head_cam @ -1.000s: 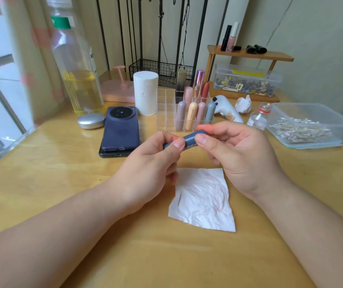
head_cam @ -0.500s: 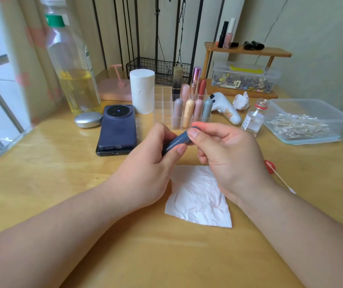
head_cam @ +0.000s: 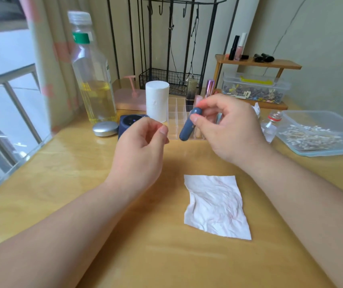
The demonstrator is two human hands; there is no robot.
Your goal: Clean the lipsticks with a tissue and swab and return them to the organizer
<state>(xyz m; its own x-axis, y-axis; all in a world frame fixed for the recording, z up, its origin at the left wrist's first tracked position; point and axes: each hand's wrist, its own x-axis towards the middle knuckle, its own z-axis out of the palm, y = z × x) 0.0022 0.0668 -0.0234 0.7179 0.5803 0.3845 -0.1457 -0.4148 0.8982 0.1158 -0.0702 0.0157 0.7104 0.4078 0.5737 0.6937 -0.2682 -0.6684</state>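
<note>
R hand (head_cam: 228, 129): you're pinching 1 blue lipstick (head_cam: 187, 127) just in front of 1 organizer (head_cam: 174, 113); L hand (head_cam: 141, 150): hanging loosely curled, holding nothing | 1 tissue (head_cam: 214, 206) lying flat on table (head_cam: 83, 183) btwn your 2 forearms; bare wood showing left

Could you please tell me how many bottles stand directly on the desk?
2: a large bottle back left, a small bottle beside the swab tub; others may be hidden.

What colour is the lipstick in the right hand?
Dark slate blue, seen in the head view: the lipstick pinched by the right hand.
</note>
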